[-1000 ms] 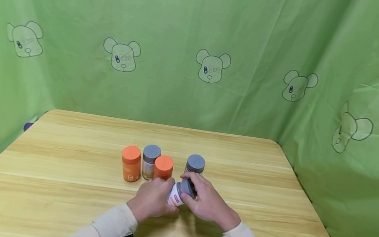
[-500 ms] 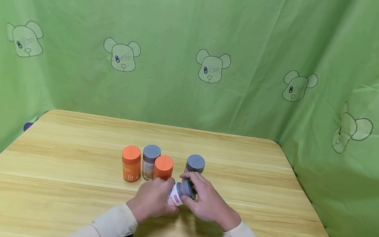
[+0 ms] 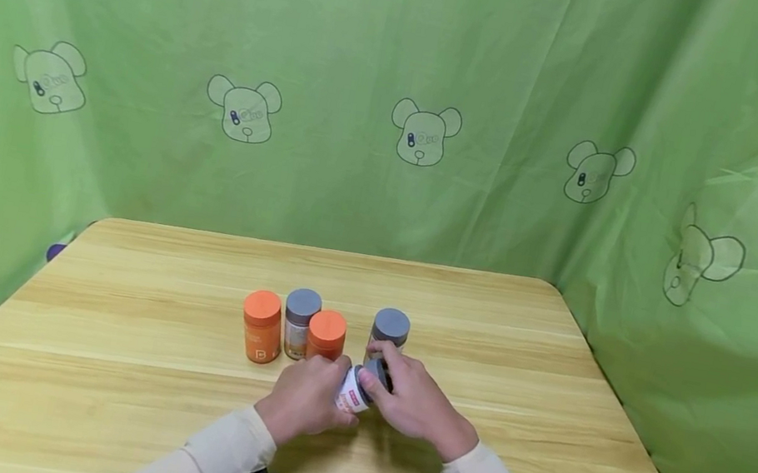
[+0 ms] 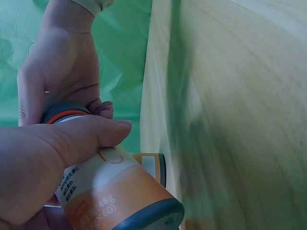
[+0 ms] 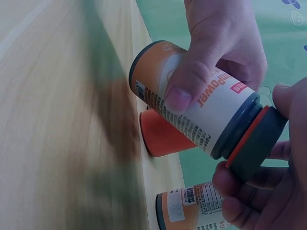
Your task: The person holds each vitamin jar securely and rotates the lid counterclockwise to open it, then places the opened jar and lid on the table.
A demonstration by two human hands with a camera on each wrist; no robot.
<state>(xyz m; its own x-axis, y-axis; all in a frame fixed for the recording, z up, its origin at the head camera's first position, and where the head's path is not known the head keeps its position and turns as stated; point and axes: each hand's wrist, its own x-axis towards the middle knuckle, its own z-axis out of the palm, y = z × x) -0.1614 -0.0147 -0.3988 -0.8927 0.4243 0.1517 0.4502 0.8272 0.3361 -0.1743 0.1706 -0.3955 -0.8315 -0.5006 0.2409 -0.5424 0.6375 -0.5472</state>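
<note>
My left hand (image 3: 305,397) grips a supplement bottle (image 5: 213,115) by its body, thumb laid across the label. The bottle leans over above the table, its white and orange label visible in both wrist views. Round its dark grey cap (image 5: 259,146) are the fingers and thumb of my right hand (image 3: 422,400). An orange ring shows at the cap's lower edge, with the bottle's dark neck beside it. Whether the cap still sits on the thread I cannot tell. Behind my right hand stands a grey-capped bottle (image 3: 391,325), partly hidden.
Left of centre stand an orange bottle (image 3: 262,328), a grey-capped bottle (image 3: 301,316) and another orange bottle (image 3: 327,333), close behind my left hand. They are upright on the wooden table (image 3: 99,356). A green curtain (image 3: 354,29) hangs behind and at both sides.
My right hand's fingers and thumb have shifted round the cap, the thumb now higher over it. My left hand and the bottle have stayed nearly in place. The standing bottles have not moved.
</note>
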